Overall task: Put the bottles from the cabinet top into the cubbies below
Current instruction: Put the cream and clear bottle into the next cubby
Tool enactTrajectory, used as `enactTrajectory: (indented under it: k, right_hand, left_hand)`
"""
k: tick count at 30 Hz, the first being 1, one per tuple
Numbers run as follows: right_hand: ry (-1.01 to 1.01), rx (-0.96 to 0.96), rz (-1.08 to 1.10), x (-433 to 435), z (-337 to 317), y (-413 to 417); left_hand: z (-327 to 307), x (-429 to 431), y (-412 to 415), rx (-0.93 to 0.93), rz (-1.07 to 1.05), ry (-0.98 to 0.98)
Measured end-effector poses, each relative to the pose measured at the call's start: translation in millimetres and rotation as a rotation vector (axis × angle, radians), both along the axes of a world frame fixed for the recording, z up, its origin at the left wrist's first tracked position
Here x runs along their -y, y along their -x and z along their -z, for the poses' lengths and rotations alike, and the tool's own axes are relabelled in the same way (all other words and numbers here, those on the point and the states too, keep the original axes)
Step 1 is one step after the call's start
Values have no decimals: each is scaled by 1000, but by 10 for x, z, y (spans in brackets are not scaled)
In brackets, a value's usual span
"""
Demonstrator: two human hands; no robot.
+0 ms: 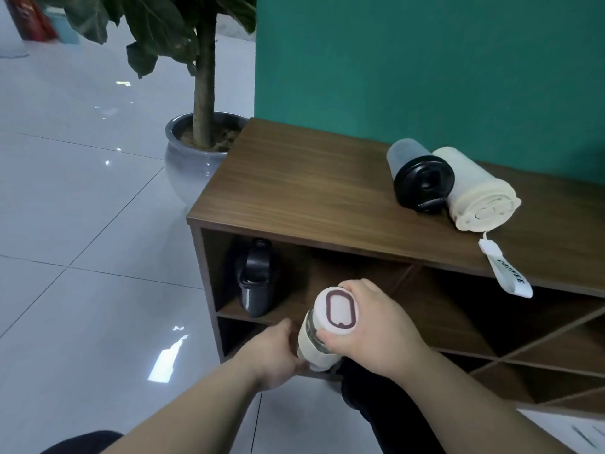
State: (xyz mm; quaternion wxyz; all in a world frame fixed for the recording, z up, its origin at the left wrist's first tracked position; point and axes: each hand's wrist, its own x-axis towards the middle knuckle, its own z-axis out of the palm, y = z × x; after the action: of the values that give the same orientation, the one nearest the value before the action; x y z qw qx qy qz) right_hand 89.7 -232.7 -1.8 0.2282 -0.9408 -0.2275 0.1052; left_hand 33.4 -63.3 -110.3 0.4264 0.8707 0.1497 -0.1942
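Bottle held in both hands at the cubby opening, ready for insertion.

The white bottle (322, 329) sits in front of the cabinet's left-hand cubbies; its long axis runs steeply, cap toward the camera at 1 o'clock, base down toward 7 o'clock. The right hand (370, 326) is closed around the cap end; the left hand (278, 352) cups the lower body. To do this step well, judged from here: tip the base toward the opening, align the axis with the cubby depth, and feed it in base first, clear of the dark bottle (257, 278) in the upper cubby at 10 o'clock. Two bottles, one black-lidded (417, 172) and one cream (474, 191), lie touching on the worktop (294, 178) at 1 o'clock.
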Motion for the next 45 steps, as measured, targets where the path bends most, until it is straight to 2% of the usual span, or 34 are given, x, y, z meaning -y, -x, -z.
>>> enactTrajectory:
  k: [10,16,22,27,36,45]
  right_hand:
    - [-42,-37,-6,-192,485,-602]
    - [-92,-110,102,-227,613,-797]
    - [-102,-161,145,-279,760,-856]
    - [-209,-241,198,-231,782,-856]
    - [-241,-251,246,-146,911,-836]
    - [-282,-236,310,-174,949,-821]
  left_hand:
    - [432,238,-529,74,-200,-154]
    - [600,302,-793,59,-271,-134]
    - [718,358,-867,38,-298,-134]
    - [773,370,-886,20,-324,-149]
    - [823,411,-891,38,-319,-232]
    - [892,355,-942,44,-321,-183]
